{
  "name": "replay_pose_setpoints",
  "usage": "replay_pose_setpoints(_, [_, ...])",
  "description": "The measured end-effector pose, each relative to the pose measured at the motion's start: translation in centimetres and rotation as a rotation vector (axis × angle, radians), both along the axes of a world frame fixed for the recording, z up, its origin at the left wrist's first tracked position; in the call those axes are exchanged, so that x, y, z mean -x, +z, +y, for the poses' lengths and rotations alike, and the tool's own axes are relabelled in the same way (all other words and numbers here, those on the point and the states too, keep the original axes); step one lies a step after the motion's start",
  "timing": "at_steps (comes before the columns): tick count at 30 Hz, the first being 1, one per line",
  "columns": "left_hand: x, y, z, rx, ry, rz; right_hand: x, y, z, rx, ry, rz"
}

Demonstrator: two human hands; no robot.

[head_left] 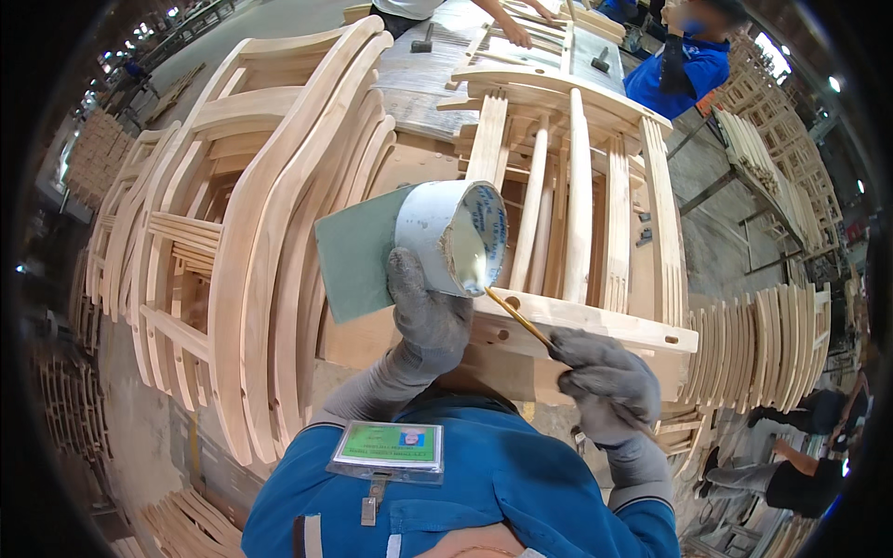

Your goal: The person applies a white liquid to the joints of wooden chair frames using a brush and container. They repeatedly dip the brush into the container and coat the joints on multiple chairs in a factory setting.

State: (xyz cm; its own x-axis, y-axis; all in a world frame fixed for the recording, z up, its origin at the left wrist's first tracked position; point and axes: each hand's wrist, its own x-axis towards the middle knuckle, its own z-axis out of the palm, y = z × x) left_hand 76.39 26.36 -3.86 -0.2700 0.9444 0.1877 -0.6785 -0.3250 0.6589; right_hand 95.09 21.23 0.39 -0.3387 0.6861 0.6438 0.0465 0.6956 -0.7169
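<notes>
My left hand (428, 314), in a grey glove, grips a white round tub (430, 228) tilted toward the right. Pale stuff lies inside the tub, and there is handwriting on its inner wall. A flat grey-green square piece (358, 246) sits against the tub's base; whether it is joined to it I cannot tell. My right hand (609, 381), gloved too, is closed around a thin yellow-brown stick (517, 316). The stick's far end is at the tub's lower rim, just over a slatted wooden frame (595, 321) with oval slots in its near rail.
Curved wooden chair frames (270, 205) stand stacked at left, more (763, 344) at right. Across the work table, a co-worker's hand (514, 33) is on another frame, and a person in blue (684, 70) is at far right. Two dark mallets, one a hammer-like tool (423, 39), lie beyond.
</notes>
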Motion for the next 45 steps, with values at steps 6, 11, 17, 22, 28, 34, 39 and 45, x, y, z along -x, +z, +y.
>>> replay_pose_setpoints(6, [-0.2, 0.9, 0.6, -0.046, -0.305, -0.313, 0.3, -0.1, 1.1, 0.322, -0.012, 0.391])
replay_pose_setpoints(11, [-0.4, -1.8, 1.6, -0.304, 0.029, 0.172, 0.0, 0.2, 2.2, 0.264, 0.128, 0.35])
replay_pose_setpoints(17, [2.0, -1.0, 3.4, -0.268, 0.533, 0.863, -0.2, 5.6, 10.2, 0.563, -0.078, 0.378])
replay_pose_setpoints(22, [3.8, 0.7, 4.9, -0.036, -0.06, -0.298, -2.6, 8.7, 28.0, 0.309, -0.081, 0.19])
replay_pose_setpoints(28, [6.4, 0.8, 6.0, -0.033, 0.045, -0.267, -3.6, 6.1, 44.1, 0.262, -0.327, -0.271])
replay_pose_setpoints(34, [8.4, 0.1, 6.2, 0.053, 0.134, -0.353, -2.4, 3.7, 49.2, 0.165, -0.424, -0.564])
replay_pose_setpoints(39, [8.1, 0.1, 6.9, 0.084, 0.18, -0.335, -0.5, 3.5, 48.5, 0.348, -0.448, -0.594])
replay_pose_setpoints(45, [8.1, 0.0, 7.2, 0.098, 0.203, -0.326, 0.7, 4.5, 46.8, 0.126, -0.643, -0.706])
